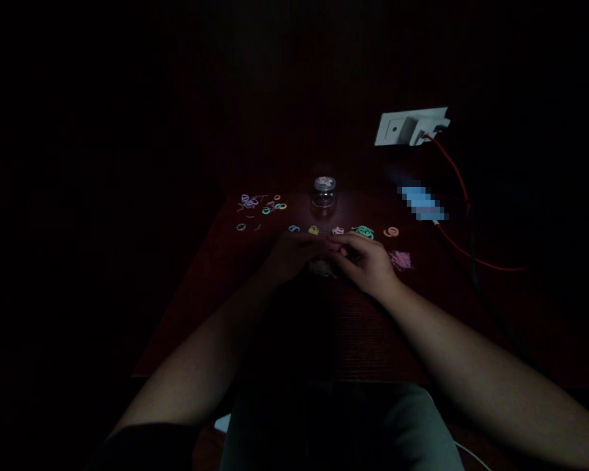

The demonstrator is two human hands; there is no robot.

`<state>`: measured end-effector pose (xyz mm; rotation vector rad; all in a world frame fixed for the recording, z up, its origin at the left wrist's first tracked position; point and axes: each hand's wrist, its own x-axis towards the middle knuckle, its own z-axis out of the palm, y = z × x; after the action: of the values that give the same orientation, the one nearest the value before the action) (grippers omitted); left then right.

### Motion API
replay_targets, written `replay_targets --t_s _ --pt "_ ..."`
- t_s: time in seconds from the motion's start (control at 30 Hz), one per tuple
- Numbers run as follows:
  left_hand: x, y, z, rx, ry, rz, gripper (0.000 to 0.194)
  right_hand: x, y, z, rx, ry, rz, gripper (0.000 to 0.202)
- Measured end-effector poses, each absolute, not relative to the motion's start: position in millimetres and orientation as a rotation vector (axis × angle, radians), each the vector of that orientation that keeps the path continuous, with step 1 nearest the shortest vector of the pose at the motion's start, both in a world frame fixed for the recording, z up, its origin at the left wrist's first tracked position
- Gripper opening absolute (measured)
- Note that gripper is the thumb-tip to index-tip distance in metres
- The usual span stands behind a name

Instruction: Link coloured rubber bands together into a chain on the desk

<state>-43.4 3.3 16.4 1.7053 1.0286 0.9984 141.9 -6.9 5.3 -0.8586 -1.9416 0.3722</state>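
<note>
My left hand [294, 254] and my right hand [370, 263] meet fingertip to fingertip above the table. Both have fingers drawn together; whatever is between them is too dark and small to make out. Just beyond lies a row of small rings that look like hair ties: blue [294, 229], yellow [313, 230], pink [338, 231], green [364, 232] and orange [391, 231]. Under the fingers shows a pale stringy pile [324, 269]. Beside my right hand sits a pink stringy pile [401, 260].
A lidded clear jar [324, 194] stands behind the row. Mixed loose rings and strands [250, 203] lie at the table's far left. On the right are a blurred-out lit phone [422, 201], a red cable [459, 243] and a wall socket [395, 129] with a plugged-in charger. The room is dark.
</note>
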Motion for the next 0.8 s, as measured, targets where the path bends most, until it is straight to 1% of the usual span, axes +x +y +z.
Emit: replay_targets --t_s 0.23,0.47,0.57,0.67,0.73,0.8 --pt "-39.4 3.8 13.1 1.673 1.073 0.994 0.032 143.5 -5.6 4.5 -0.850 -1.875 0.381 0.011" --pt "-39.6 3.7 9.3 1.365 0.957 1.109 0.038 143.7 -5.6 2.6 -0.934 -1.805 0.388 0.011" --pt "-36.7 1.8 7.7 1.394 0.903 1.127 0.037 144.8 -5.2 2.1 -0.938 -1.785 0.406 0.012" --pt "-32.6 -0.4 6.0 1.457 0.838 1.154 0.041 145.1 -5.7 2.6 -0.935 -1.780 0.423 0.012" --pt "-31.8 -0.8 5.5 1.485 0.836 1.164 0.039 144.8 -6.4 3.0 -0.934 -1.777 0.429 0.012" --pt "-33.0 -0.1 6.1 1.529 0.890 1.175 0.032 144.4 -6.7 3.1 -0.942 -1.774 0.431 0.012"
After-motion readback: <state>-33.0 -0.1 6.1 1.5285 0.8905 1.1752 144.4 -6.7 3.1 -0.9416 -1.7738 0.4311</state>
